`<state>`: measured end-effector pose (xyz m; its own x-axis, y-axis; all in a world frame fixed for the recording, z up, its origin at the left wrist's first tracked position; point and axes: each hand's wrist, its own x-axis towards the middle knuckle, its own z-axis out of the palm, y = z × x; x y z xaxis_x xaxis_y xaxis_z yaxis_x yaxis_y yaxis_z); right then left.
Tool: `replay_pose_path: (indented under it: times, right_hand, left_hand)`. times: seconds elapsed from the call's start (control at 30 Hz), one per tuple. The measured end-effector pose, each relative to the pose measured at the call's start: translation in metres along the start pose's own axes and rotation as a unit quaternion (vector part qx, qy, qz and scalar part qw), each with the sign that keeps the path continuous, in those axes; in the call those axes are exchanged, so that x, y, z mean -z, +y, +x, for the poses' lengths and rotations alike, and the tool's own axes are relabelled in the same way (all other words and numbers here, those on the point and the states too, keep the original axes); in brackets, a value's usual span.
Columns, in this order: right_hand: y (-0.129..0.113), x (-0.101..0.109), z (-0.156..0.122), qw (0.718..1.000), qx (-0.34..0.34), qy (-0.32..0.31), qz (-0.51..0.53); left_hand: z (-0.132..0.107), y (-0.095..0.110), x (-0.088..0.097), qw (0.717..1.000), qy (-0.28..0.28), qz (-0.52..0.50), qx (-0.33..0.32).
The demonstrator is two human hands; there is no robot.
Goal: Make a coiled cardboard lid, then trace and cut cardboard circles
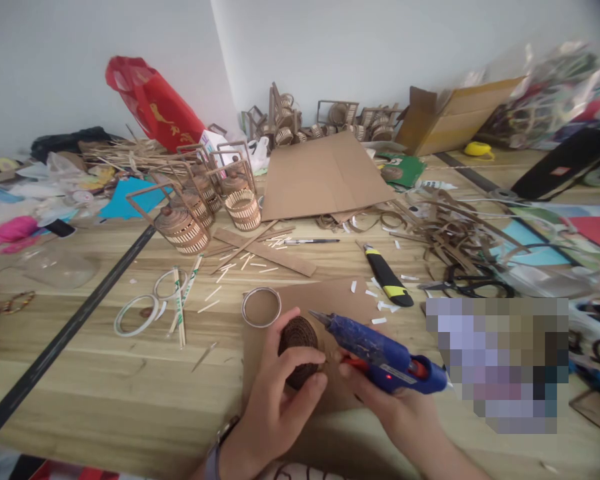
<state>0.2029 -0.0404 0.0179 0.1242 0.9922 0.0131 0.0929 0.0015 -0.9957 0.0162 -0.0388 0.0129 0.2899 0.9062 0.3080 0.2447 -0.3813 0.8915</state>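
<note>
My left hand is closed around a round dark-brown coil of rolled cardboard strip, with its fingers at the rim and its thumb at the near side. A blue hot glue gun is gripped in my right hand, with fingers by the red trigger and a small red light lit on its side. The gun's nozzle points left, just above and right of the coil; whether it touches is hard to tell. Under both hands lies a cardboard sheet, and a tape ring sits on its far left corner.
A yellow-black utility knife and black scissors lie to the right, near tangled brown paper strips. Small handled baskets stand far left of a large cardboard sheet. Loose sticks, a pen and tape rolls are scattered between.
</note>
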Motion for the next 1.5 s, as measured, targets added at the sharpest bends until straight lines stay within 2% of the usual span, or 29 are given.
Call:
replay_pose_path:
  times: [0.1, 0.27, 0.4, 0.5, 0.6, 0.83, 1.03, 1.17, 1.33, 1.5]
  right_hand:
    - [-0.004, 0.016, 0.005, 0.996, -0.082, -0.032, 0.005]
    - [-0.014, 0.038, 0.017, 0.99, -0.088, -0.089, 0.059]
    - [-0.017, 0.043, 0.021, 0.978, -0.095, -0.179, 0.047]
    - [-0.014, 0.043, 0.019, 0.97, -0.114, -0.209, 0.039]
    - [-0.012, 0.044, 0.018, 0.965, -0.133, -0.225, 0.031]
    - [-0.018, 0.041, 0.018, 0.959, -0.116, -0.259, 0.027]
    - [-0.008, 0.042, 0.022, 0.953, -0.025, -0.301, 0.015]
    - [0.0, 0.043, 0.022, 0.949, -0.017, -0.314, 0.021]
    - [-0.009, 0.039, 0.021, 0.946, -0.054, -0.317, 0.028]
    - [-0.028, 0.034, 0.017, 0.956, -0.118, -0.268, 0.002]
  left_hand:
    - [0.002, -0.002, 0.009, 0.998, 0.002, -0.062, -0.009]
    - [0.003, -0.006, 0.021, 0.984, -0.01, -0.177, -0.015]
    - [0.001, -0.011, 0.027, 0.975, -0.025, -0.218, -0.029]
    - [0.0, -0.012, 0.031, 0.974, -0.035, -0.22, -0.036]
    - [0.001, -0.012, 0.033, 0.977, -0.041, -0.204, -0.051]
    - [0.002, -0.014, 0.033, 0.977, -0.049, -0.199, -0.057]
    - [0.002, -0.017, 0.034, 0.98, -0.052, -0.182, -0.064]
    - [0.002, -0.017, 0.035, 0.982, -0.057, -0.168, -0.069]
    - [0.003, -0.014, 0.037, 0.984, -0.068, -0.146, -0.077]
    - [0.004, -0.01, 0.039, 0.985, -0.075, -0.128, -0.083]
